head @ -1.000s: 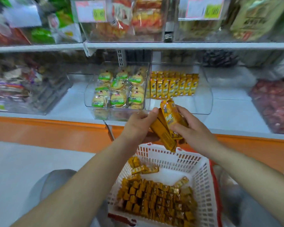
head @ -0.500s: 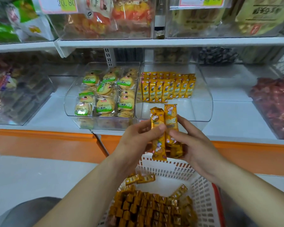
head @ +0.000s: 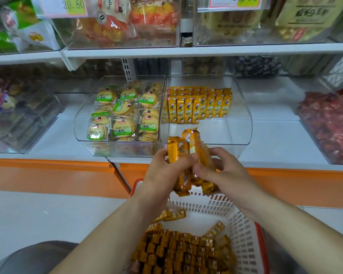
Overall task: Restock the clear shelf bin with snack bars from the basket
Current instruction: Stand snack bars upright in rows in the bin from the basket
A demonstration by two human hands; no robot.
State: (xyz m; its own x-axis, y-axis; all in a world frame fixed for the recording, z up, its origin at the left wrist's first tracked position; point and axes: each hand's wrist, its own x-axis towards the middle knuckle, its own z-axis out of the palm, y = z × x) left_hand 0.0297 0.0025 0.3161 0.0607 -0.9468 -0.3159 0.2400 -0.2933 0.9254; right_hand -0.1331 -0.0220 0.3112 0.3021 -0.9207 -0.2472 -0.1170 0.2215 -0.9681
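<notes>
Clear bin of green-labelled round biscuits (head: 123, 113), red-wrapped sweets in a bin (head: 329, 123) at right, price tag (head: 73, 5), bagged snacks (head: 127, 20) on upper shelf (head: 206, 50)

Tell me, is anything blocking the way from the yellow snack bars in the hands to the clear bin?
Nothing visible blocks it. The bundle of yellow snack bars, held by the left hand and right hand, sits before the clear plastic shelf bin; only its low front wall lies between, and its front floor is bare.
</notes>
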